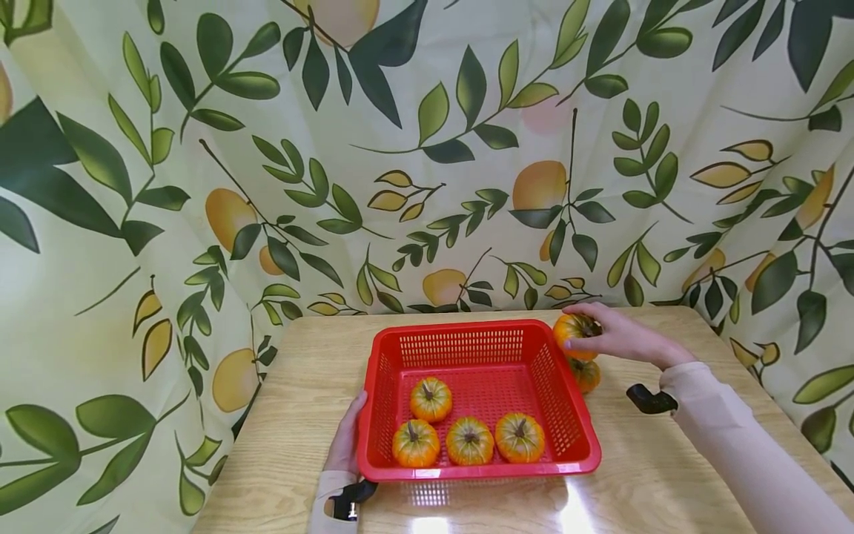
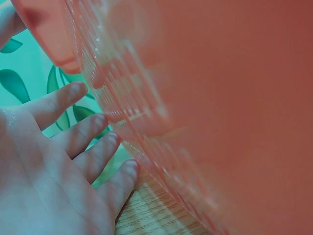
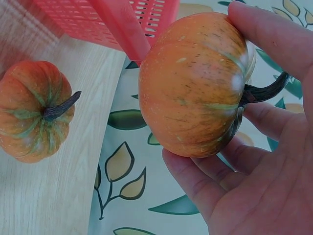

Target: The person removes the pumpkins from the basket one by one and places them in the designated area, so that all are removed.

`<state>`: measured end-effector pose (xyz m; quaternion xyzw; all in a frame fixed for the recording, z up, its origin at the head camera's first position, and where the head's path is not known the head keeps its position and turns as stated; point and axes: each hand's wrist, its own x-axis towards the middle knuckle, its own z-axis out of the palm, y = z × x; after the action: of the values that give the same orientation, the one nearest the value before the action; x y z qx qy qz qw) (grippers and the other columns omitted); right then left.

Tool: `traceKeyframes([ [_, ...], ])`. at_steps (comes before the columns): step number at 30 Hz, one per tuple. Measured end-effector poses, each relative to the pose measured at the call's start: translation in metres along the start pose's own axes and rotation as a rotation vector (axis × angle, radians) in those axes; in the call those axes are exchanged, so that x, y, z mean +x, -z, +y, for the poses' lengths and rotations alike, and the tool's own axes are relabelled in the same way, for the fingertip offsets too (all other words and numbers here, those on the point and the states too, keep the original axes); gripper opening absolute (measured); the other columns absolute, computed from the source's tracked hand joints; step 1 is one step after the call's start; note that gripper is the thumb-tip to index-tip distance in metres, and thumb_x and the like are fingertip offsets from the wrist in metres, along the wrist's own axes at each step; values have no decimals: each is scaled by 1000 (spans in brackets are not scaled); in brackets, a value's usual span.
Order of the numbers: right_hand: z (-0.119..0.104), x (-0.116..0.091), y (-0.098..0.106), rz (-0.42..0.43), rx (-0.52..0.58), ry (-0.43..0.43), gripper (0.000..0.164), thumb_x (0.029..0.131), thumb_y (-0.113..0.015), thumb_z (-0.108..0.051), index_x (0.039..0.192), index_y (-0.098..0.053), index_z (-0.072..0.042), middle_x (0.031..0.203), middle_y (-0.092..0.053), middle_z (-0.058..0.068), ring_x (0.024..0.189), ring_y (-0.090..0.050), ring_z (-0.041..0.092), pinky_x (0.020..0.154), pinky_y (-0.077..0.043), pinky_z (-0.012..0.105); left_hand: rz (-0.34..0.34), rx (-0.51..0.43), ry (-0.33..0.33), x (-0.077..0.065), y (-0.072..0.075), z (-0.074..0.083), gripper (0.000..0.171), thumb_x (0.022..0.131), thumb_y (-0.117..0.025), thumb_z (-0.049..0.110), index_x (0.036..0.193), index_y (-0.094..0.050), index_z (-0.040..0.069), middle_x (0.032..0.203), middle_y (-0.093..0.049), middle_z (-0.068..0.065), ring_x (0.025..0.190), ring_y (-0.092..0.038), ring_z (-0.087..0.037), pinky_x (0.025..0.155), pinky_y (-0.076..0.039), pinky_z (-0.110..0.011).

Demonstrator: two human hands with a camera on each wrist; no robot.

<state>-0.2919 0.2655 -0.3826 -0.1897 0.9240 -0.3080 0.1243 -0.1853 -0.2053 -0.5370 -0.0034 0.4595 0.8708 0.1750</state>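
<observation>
In the head view, a red plastic basket (image 1: 480, 471) stands on the table. Inside lie several small orange pumpkins, among them one pumpkin (image 1: 431, 400) behind a front row. My right hand (image 1: 617, 335) grips another pumpkin (image 3: 195, 88) between thumb and fingers, raised beside the basket's right rim, its dark stem toward the palm. Below it, a further pumpkin (image 1: 585, 375) sits on the table outside the basket. My left hand (image 1: 345, 437) is at the basket's left wall; in the left wrist view its fingers (image 2: 98, 154) stretch out against the slatted side.
The light wooden table (image 1: 293, 423) meets a leaf-and-fruit patterned cloth (image 1: 427, 185) at the back and sides. Dark wrist-mounted devices show at both sleeves, one black piece (image 1: 651, 400) near the right wrist.
</observation>
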Motion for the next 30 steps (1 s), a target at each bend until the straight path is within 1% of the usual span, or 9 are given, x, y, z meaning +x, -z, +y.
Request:
traceKeyframes([
  [3, 1, 0, -1, -6, 4, 1, 77, 91, -72, -48, 149, -42, -7, 143, -45, 24, 126, -49, 41, 96, -52, 60, 2, 0, 5, 0, 0, -1, 53, 103, -42, 52, 149, -41, 25, 139, -61, 6, 128, -56, -14, 115, -43, -37],
  [8, 0, 2, 0, 5, 11, 15, 75, 92, -72, -45, 148, -42, -6, 142, -45, 25, 124, -48, 41, 95, -52, 60, 7, -12, -4, 1, 0, -1, 54, 103, -43, 52, 150, -40, 25, 141, -60, 4, 127, -56, -15, 115, -43, -37],
  [14, -1, 2, 1, 3, 9, 0, 77, 91, -72, -48, 149, -42, -7, 143, -45, 25, 125, -48, 42, 96, -51, 62, -5, 1, -22, 1, 1, -1, 51, 104, -42, 50, 148, -42, 26, 140, -60, 5, 127, -56, -14, 114, -44, -36],
  [20, 2, 2, 0, 12, 10, 4, 77, 91, -73, -47, 148, -43, -6, 143, -45, 24, 126, -46, 41, 97, -50, 62, 14, 5, -6, 0, 1, -1, 55, 103, -42, 51, 152, -39, 26, 143, -58, 5, 130, -54, -14, 115, -42, -37],
  [22, 3, 2, 0, 16, 10, 4, 76, 90, -73, -47, 148, -43, -6, 142, -45, 24, 126, -46, 41, 97, -50, 62, 10, 7, -8, 0, 1, -1, 54, 104, -42, 51, 151, -39, 26, 143, -58, 5, 129, -55, -14, 115, -43, -37],
  [27, 4, 1, 0, 23, 9, 1, 77, 90, -73, -47, 148, -43, -6, 141, -47, 24, 125, -47, 41, 98, -50, 62, -29, -1, -22, 1, 2, -2, 48, 104, -40, 49, 147, -44, 29, 140, -60, 7, 128, -56, -14, 115, -43, -37],
  [30, 4, 1, 0, 24, 11, 3, 77, 90, -73, -47, 148, -43, -6, 140, -48, 23, 125, -48, 40, 98, -50, 62, -29, -6, -21, 1, 2, -1, 47, 104, -41, 50, 146, -45, 29, 140, -60, 7, 128, -56, -13, 115, -43, -37],
])
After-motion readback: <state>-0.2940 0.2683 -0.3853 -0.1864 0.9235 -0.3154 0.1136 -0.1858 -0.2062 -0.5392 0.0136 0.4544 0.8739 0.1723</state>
